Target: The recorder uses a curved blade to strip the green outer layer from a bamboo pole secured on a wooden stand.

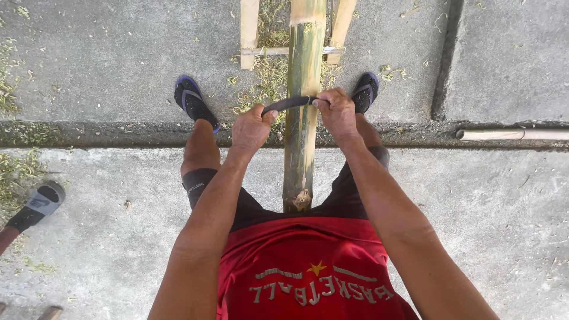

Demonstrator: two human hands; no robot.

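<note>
At the far left edge, near the bottom, another person's foot in a grey and black sandal (40, 203) is seen on the concrete floor (106, 71). Green shavings (15, 172) are scattered just beside it. Further right, the wearer's own left foot in a dark sandal (192, 102) is planted on the floor.

The left hand (250, 127) is closed in a fist around the left end of a dark curved blade (290, 104). The blade is laid crosswise on a bamboo pole (302, 118), touching its upper face. The pole runs from the person's lap away to the far side, between the two feet; its near end rests just above the red shirt (308, 261). At the far end it is carried on a frame of pale wood slats (249, 29), with more shavings heaped beneath.

The right hand (336, 114) is closed around the right end of the blade, just right of the pole. The right foot (365, 90) is set just beyond it. At the right edge, a pale rod (510, 135) lies along the floor joint, well apart from the hands.
</note>
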